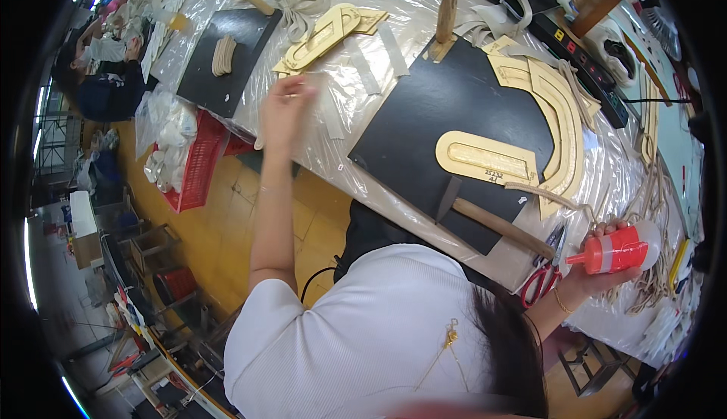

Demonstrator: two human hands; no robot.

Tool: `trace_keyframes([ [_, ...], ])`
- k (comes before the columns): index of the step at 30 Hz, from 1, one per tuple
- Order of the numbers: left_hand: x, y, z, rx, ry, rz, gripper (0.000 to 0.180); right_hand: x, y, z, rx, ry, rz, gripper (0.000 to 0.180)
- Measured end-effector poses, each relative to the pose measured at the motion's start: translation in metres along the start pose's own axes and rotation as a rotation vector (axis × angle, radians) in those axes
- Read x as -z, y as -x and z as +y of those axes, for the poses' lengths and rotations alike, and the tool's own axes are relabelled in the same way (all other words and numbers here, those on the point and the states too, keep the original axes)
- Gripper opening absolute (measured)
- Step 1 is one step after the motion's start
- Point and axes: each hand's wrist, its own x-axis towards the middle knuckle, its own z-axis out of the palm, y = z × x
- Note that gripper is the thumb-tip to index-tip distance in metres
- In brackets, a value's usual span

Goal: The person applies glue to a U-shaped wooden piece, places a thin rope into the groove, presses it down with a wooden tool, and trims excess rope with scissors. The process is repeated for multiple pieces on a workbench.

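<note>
My left hand [289,110] is stretched out over the plastic-covered table, just below the end of some stacked pale wooden templates [326,40]. Motion smears its fingers, so their grip does not show. At the right, my right hand [598,281] is closed round a squeeze bottle [617,251] with a red nozzle, a red band and a translucent base. Close to it lie red-handled scissors [541,282] and a hammer [500,226] with a wooden handle. A rounded wooden template [487,157] with a slot rests on the large black board [409,127].
Curved wooden templates [560,127] lie on the board's right part. A wooden stick [447,10] rises at its far edge. On a smaller black board [246,32] sits a beige strip bundle [223,56]. A power strip [579,59] and a red crate [195,165] flank the work area. Another person [106,78] sits far left.
</note>
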Motion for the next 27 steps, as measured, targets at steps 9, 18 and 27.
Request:
trace_keyframes([
  [9, 0.087, -0.058, -0.070, -0.041, -0.581, 0.230, 0.045, -0.022, -0.006, 0.020, 0.032, 0.073, 0.134, 0.101],
  [18, 0.092, -0.074, -0.113, -0.289, -0.839, 0.200, 0.050, -0.025, -0.007, 0.029, 0.074, 0.134, 0.230, 0.103],
  [27, 0.021, -0.032, -0.043, -0.430, -0.692, 0.271, 0.067, -0.035, -0.013, 0.082, 0.279, 0.557, 0.322, 0.091],
])
